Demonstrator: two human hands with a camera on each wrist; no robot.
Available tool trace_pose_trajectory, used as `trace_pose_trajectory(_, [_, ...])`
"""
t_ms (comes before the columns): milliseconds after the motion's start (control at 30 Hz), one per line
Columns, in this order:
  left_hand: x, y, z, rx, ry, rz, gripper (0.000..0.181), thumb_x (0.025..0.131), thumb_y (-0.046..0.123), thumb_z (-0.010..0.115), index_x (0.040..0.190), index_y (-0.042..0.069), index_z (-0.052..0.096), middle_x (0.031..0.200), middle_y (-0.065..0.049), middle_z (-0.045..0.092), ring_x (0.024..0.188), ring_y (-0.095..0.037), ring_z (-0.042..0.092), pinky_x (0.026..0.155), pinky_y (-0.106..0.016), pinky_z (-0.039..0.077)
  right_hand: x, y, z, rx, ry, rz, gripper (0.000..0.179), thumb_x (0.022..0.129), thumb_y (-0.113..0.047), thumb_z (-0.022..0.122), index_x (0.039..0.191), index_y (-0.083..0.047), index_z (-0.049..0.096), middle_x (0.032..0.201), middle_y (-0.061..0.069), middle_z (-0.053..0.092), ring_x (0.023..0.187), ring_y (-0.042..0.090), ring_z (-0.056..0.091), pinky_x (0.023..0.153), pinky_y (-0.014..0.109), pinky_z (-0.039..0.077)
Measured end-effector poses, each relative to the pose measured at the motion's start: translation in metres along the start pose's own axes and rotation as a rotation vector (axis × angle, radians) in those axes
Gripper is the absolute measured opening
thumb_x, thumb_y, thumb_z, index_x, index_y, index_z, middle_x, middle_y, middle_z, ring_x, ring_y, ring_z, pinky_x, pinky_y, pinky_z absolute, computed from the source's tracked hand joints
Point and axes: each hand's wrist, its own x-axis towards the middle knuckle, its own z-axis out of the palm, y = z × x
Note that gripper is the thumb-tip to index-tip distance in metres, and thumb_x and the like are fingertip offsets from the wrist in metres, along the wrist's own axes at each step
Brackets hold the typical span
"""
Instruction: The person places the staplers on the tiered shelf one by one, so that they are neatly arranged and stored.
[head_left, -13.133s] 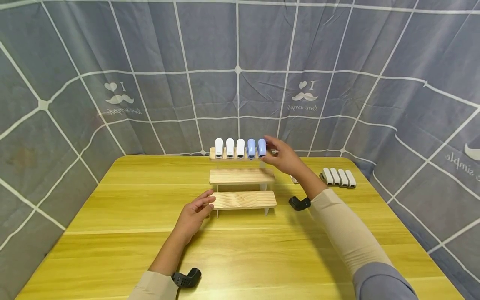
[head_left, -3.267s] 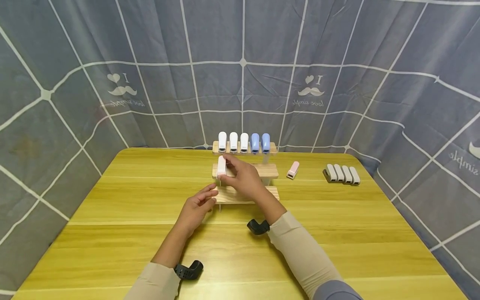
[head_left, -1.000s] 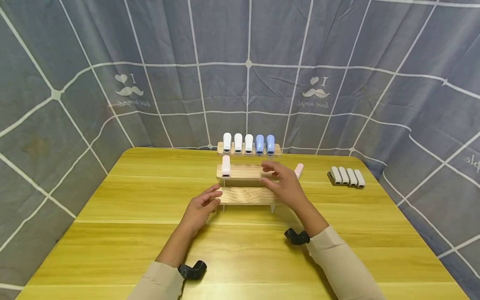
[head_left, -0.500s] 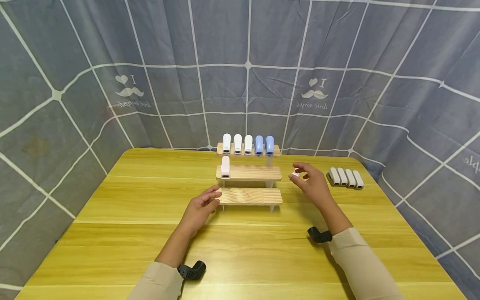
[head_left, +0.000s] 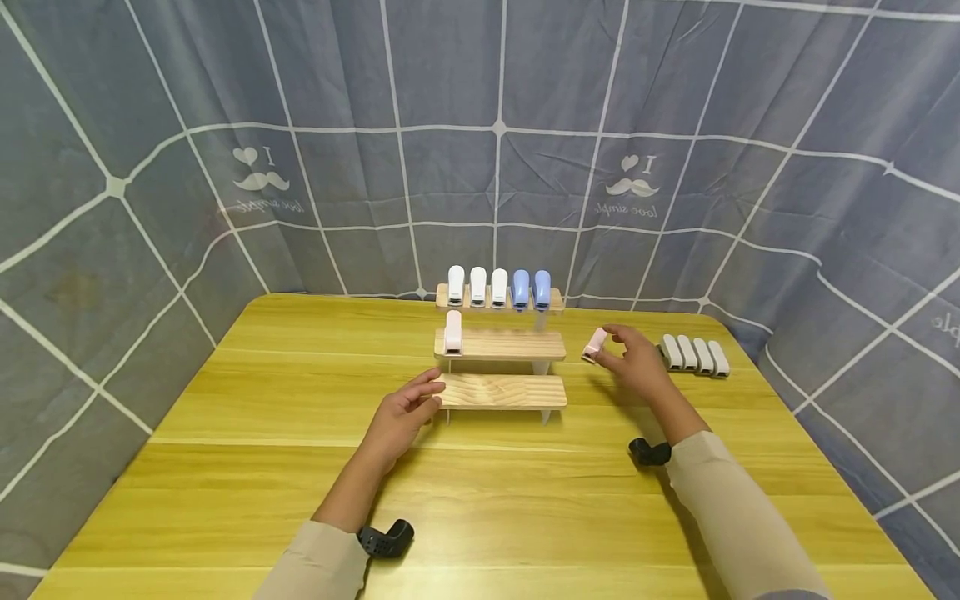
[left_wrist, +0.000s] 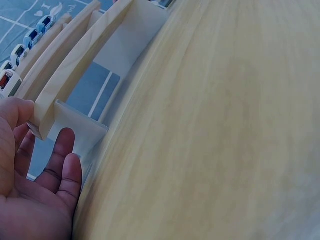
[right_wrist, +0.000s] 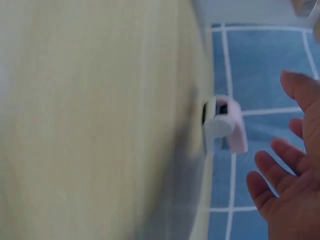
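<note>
A three-tier wooden shelf (head_left: pixel 499 344) stands at the middle of the table, white staplers (head_left: pixel 477 285) and blue staplers (head_left: pixel 521 287) lined up on its top tier. One pale pink stapler (head_left: pixel 453 332) sits at the left end of the middle tier. My left hand (head_left: pixel 397 419) holds the left end of the lowest board (head_left: pixel 501 392), thumb and index finger at its corners, other fingers loosely bent. Right of the shelf, another pink stapler (head_left: pixel 596 343) rests on the table. My right hand (head_left: pixel 633 362) is beside it, thumb and fingers spread; the right wrist view shows a gap before the stapler (right_wrist: pixel 231 127).
Several grey-white staplers (head_left: pixel 693 356) stand in a tight row further right, just behind my right hand. A grey curtain (head_left: pixel 375 167) with white lines hangs behind the yellow wooden table (head_left: pixel 480 517).
A pink stapler has been set on the middle tier since the earliest frame. My right hand has moved from that tier rightward to the pink stapler on the table. The left hand stays put.
</note>
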Motion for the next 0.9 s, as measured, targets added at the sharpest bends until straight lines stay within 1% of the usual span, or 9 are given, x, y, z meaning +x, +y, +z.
trace_pose_trajectory(133, [0.000,0.000,0.001,-0.007,0.001,0.000,0.029,0.098,0.013,0.063,0.126,0.005,0.068,0.150,0.003,0.048,0.131,-0.023,0.049,0.084,-0.023,0.050,0.006,0.007,-0.003,0.012,-0.074,0.038,0.069,0.097,-0.029,0.067,0.151,0.000,0.035,0.149,0.029,0.037,0.135,0.047,0.037,0.104,0.062,0.035])
trace_pose_trajectory(267, [0.001,0.001,0.000,-0.005,0.000,0.001,0.029,0.098,0.013,0.063,0.126,0.005,0.068,0.150,0.003,0.048,0.130,-0.023,0.050,0.084,-0.023,0.050,0.012,0.014,-0.001,0.084,-0.106,0.063,0.073,0.097,-0.028,0.066,0.154,-0.001,0.029,0.154,0.028,0.031,0.138,0.046,0.033,0.105,0.061,0.034])
trace_pose_trajectory(367, [0.000,0.001,0.000,-0.001,0.000,0.001,0.029,0.098,0.012,0.063,0.125,0.004,0.068,0.150,0.003,0.048,0.128,-0.023,0.052,0.084,-0.024,0.050,0.016,0.021,0.007,0.169,-0.109,0.075,0.074,0.098,-0.026,0.066,0.154,0.001,0.027,0.154,0.027,0.031,0.139,0.045,0.034,0.107,0.058,0.034])
trace_pose_trajectory(467, [0.000,0.000,-0.001,-0.002,0.001,-0.007,0.028,0.098,0.013,0.063,0.125,0.006,0.068,0.149,0.006,0.048,0.128,-0.021,0.052,0.084,-0.024,0.050,0.019,0.028,0.017,0.271,-0.104,0.096,0.073,0.098,-0.023,0.065,0.153,0.003,0.026,0.152,0.028,0.034,0.138,0.043,0.037,0.108,0.054,0.036])
trace_pose_trajectory(567, [0.000,0.000,-0.001,-0.004,-0.001,-0.012,0.028,0.099,0.014,0.063,0.125,0.007,0.068,0.148,0.008,0.048,0.129,-0.020,0.051,0.084,-0.024,0.050,0.020,0.032,0.024,0.337,-0.087,0.116,0.073,0.098,-0.020,0.065,0.153,0.005,0.024,0.148,0.031,0.037,0.135,0.044,0.040,0.108,0.053,0.036])
trace_pose_trajectory(667, [0.000,0.000,0.000,-0.006,0.000,-0.010,0.028,0.098,0.014,0.063,0.125,0.007,0.069,0.148,0.008,0.049,0.130,-0.019,0.050,0.084,-0.023,0.050,0.022,0.034,0.027,0.318,-0.077,0.119,0.077,0.098,-0.021,0.066,0.154,0.005,0.021,0.146,0.032,0.038,0.135,0.045,0.039,0.109,0.054,0.033])
trace_pose_trajectory(800, [0.000,0.001,0.000,-0.005,0.003,0.000,0.028,0.098,0.013,0.063,0.125,0.006,0.068,0.149,0.006,0.048,0.130,-0.021,0.050,0.083,-0.023,0.050,0.025,0.036,0.027,0.277,-0.092,0.128,0.082,0.097,-0.026,0.067,0.156,0.003,0.017,0.149,0.031,0.035,0.139,0.045,0.033,0.112,0.054,0.029])
trace_pose_trajectory(900, [0.000,0.000,0.000,-0.007,0.003,-0.005,0.028,0.098,0.013,0.063,0.125,0.006,0.068,0.148,0.007,0.048,0.129,-0.020,0.051,0.083,-0.023,0.050,0.027,0.037,0.027,0.266,-0.104,0.126,0.084,0.097,-0.026,0.067,0.157,0.003,0.015,0.150,0.031,0.034,0.140,0.045,0.032,0.112,0.054,0.028])
